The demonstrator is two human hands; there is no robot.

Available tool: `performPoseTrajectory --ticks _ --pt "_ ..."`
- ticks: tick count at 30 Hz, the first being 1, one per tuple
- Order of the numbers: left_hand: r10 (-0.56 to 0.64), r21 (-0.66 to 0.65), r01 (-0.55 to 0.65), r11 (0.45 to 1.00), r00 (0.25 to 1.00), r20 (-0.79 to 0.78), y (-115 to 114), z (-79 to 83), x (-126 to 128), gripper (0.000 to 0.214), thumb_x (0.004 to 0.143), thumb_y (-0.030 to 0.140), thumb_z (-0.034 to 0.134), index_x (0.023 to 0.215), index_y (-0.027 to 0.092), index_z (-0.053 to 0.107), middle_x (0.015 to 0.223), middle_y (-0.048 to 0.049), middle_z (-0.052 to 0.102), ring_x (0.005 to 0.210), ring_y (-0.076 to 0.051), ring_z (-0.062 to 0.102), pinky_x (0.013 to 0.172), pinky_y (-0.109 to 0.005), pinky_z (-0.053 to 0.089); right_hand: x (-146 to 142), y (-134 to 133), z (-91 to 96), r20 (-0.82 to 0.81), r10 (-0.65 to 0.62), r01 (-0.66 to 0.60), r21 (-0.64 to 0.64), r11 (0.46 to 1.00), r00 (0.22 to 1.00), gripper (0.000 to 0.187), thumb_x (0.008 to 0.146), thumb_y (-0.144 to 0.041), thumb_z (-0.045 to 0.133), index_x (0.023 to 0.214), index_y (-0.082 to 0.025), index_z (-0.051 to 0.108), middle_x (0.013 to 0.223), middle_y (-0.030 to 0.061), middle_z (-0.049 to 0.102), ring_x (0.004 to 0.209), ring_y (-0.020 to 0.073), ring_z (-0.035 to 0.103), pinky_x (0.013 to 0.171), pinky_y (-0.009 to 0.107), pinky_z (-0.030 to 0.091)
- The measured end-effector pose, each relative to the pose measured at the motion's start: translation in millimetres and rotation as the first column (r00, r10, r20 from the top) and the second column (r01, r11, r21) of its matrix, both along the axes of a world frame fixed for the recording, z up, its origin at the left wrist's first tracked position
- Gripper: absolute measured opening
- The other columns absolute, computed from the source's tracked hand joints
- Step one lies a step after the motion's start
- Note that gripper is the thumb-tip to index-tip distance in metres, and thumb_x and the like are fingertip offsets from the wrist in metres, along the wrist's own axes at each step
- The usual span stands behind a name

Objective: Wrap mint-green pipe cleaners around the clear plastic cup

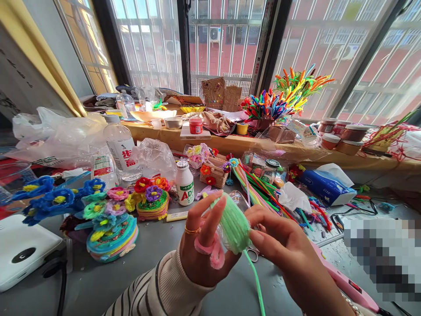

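Observation:
My left hand [199, 267] is closed around a small rounded container wrapped in rows of mint-green pipe cleaner [234, 224]. A loose green strand [256, 281] hangs from its lower edge. Curled pink pipe cleaner [215, 253] loops over a finger of that hand, next to a gold ring. My right hand [284, 243] pinches the wrapped container's right side with thumb and fingers. Behind it lie bundled pipe cleaners [253, 186] in several colours. A scissors handle [253, 256] shows below the container, partly hidden by my hands.
Finished pipe-cleaner flower pots [113, 239] stand at left beside a white device [28, 254]. A white bottle [184, 183], a water bottle [122, 151] and a woven basket [213, 172] stand behind. To the right are a tissue pack [325, 184] and a pink glue gun [348, 281].

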State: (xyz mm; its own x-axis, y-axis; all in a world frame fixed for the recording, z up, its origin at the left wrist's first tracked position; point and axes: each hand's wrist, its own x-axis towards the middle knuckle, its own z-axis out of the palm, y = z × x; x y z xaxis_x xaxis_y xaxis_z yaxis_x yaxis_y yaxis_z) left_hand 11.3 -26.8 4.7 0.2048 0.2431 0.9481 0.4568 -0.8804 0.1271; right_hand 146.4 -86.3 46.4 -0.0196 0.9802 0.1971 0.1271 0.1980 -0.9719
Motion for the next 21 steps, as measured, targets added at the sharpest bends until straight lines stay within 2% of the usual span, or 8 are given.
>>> performPoseTrajectory --ticks 21 --pt "-0.068 -0.017 0.068 0.998 0.998 0.007 -0.4 -0.7 -0.8 0.075 0.06 0.013 0.067 0.126 0.008 0.031 0.113 -0.0158 0.042 0.103 -0.02 0.047 0.08 -0.029 0.049 0.2 0.8 -1.6 -0.017 0.009 -0.009 0.005 1.0 1.0 0.014 0.073 -0.032 0.055 0.069 -0.018 0.058 0.075 0.0002 0.053 0.071 0.0133 0.049 0.064 0.024 0.038"
